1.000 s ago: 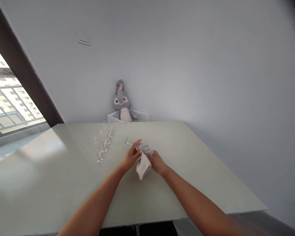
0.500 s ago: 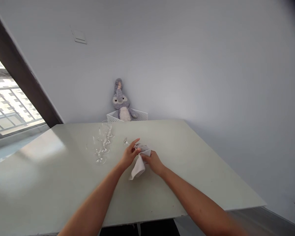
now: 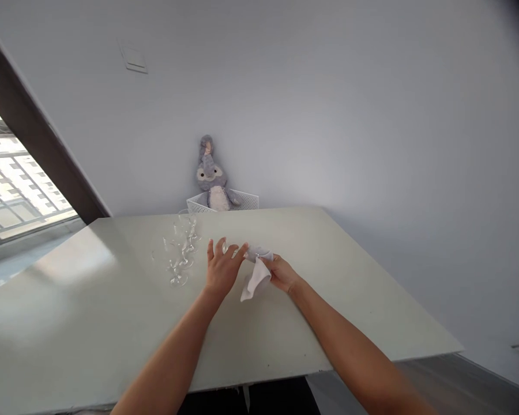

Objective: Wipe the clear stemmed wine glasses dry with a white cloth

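Over the middle of the table [image 3: 350, 294], a glass [image 3: 255, 252] between two hands.
I see it tipped sideways, its bowl to the right against the cloth [image 3: 258, 278] pinched in my right hand [image 3: 282, 272]; my left hand [image 3: 223, 271] spreads its fingers at the stem, whether gripping I cannot tell. Other glasses [image 3: 185, 252] stand left.

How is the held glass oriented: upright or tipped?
Tipped: the glass is held sideways, bowl toward the right hand, foot by the left hand.

Bare hands [image 3: 224, 272] and bare forearms [image 3: 179, 354]
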Demonstrator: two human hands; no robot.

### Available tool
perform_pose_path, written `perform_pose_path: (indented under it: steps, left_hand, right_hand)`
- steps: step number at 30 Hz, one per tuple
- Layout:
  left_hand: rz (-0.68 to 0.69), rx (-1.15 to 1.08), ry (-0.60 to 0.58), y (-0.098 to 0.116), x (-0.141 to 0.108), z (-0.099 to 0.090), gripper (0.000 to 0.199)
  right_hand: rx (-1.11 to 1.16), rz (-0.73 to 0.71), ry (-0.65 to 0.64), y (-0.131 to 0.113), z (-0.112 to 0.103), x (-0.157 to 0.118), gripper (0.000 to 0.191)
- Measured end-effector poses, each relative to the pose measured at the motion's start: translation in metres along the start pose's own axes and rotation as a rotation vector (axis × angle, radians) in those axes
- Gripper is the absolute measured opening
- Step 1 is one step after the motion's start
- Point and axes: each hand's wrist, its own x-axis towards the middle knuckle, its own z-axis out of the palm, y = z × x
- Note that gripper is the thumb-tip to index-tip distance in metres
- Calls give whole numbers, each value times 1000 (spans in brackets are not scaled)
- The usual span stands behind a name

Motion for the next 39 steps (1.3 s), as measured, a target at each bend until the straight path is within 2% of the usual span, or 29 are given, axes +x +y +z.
perform_pose_path:
  steps: [3,6,8,11,13,15,17,18,20,22,24,26,28,31,33,35,37,39]
  left_hand:
    - [40,-21,-31,-6,-1,0,32]
    - [70,-31,-86,-9,-2,2,32]
    - [53,-14,-115,-10,-2,5,33]
    - [-38,14,-147,-16,-2,10,34]
    - [-180,9,-161,-24,-2,12,36]
    - [-340,5,-163,-32,-2,12,38]
    - [-430,15,-164,-38,-1,10,39]
    - [-428,24,-166,-39,-1,10,38]
    - [-331,37,-186,-35,-1,10,35]
    - [-151,31,-212,-25,-1,11,29]
    - [31,15,-230,-15,-2,14,30]
    - [158,-1,-229,-6,-4,16,31]
    - [223,-14,-222,0,-5,16,30]
    - [194,-31,-206,5,-8,17,35]
    - [93,-71,-185,8,-11,20,37]
    - [-73,-164,-167,11,-14,25,39]
    - [-266,-312,-151,15,-16,31,42]
    - [-404,-490,-117,19,-18,37,44]
  right_hand:
    - [-236,-37,-71,-5,-4,-3,33]
    - [-585,-151,-155,-17,-12,-5,23]
    - [-802,-220,-141,-26,-19,-5,15]
    - [-982,-325,17,-36,-34,-3,14]
    - [-1005,-401,174,-40,-42,-3,22]
    - [-1018,-479,302,-43,-41,-6,30]
    - [-1083,-574,308,-44,-31,-11,34]
    - [-1137,-627,256,-43,-22,-13,37]
    - [-1260,-717,98,-38,-3,-17,41]
    - [-1351,-756,-23,-30,13,-19,43]
    - [-1385,-731,-29,-23,20,-18,41]
    - [-1342,-646,59,-20,17,-15,36]
    - [-1199,-518,165,-22,7,-12,31]
    - [-733,-302,222,-27,-7,-8,36]
    - [-347,-202,224,-27,-10,-4,41]
    - [-44,-165,253,-19,-4,0,46]
    - [112,-179,289,-6,9,3,51]
    - [113,-216,255,10,25,4,53]
